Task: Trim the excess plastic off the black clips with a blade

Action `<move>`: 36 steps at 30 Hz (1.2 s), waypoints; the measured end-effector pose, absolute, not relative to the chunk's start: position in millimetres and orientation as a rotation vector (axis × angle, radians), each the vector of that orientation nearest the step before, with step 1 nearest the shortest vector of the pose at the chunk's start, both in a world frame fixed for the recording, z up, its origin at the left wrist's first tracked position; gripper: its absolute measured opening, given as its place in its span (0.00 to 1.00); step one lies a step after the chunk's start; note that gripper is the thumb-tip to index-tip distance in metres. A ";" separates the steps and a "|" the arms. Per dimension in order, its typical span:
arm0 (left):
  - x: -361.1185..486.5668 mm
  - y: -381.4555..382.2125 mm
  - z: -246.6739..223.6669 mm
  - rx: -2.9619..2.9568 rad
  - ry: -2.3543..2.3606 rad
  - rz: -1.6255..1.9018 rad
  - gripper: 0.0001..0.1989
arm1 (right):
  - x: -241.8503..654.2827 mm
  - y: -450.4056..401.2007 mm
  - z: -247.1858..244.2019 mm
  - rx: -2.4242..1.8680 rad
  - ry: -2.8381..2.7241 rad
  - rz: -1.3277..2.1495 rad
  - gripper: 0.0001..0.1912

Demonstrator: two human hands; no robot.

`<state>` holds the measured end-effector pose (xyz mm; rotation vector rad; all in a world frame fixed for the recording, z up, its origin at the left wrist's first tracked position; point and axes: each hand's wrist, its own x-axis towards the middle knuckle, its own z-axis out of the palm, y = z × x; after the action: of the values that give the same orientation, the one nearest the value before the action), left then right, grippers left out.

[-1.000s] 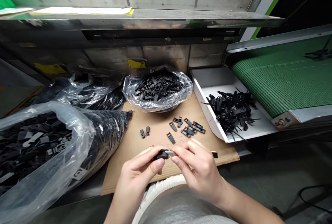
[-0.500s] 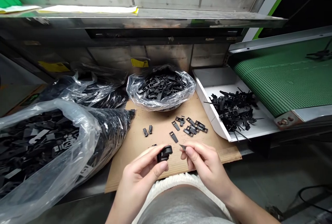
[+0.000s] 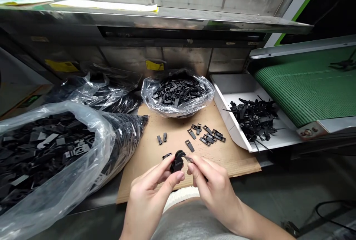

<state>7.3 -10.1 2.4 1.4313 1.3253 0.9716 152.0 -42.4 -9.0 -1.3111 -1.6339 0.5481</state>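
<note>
My left hand [image 3: 155, 184] pinches a black plastic part [image 3: 177, 161] between thumb and fingers, over the near side of the cardboard sheet [image 3: 158, 121]. In my right hand [image 3: 214, 186] is a small pointed blade [image 3: 188, 158], its tip touching or very close to the black part. Most of the blade's handle end is hidden in my fingers. Just beyond my left fingers lies another small black piece [image 3: 167, 156]. Two short black pieces [image 3: 162, 138] rest farther up the cardboard. Several flat black clips [image 3: 210, 137] lie loosely grouped to the right, with one clip [image 3: 189, 145] nearer my hands.
A clear bag of black clips [image 3: 178, 93] stands at the back. Large plastic bags [image 3: 104, 132] of black parts fill the left. On the right, a white tray [image 3: 230, 129] holds tangled black mouldings beneath a green conveyor belt [image 3: 306, 84]. A metal shelf [image 3: 178, 19] crosses above.
My right hand has moved left, bringing the blade from a gap away up to the black part. My left hand has turned the part slightly. The view has shifted a little.
</note>
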 end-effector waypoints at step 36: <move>10.7 -8.9 5.5 1.263 1.287 0.911 0.11 | 167.1 -12.8 -7.4 -1.031 -1.064 1.418 0.08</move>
<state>10.7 -8.9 5.5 1.2634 1.2869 0.9106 167.1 -12.8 -7.4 -1.0314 -1.0639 1.4179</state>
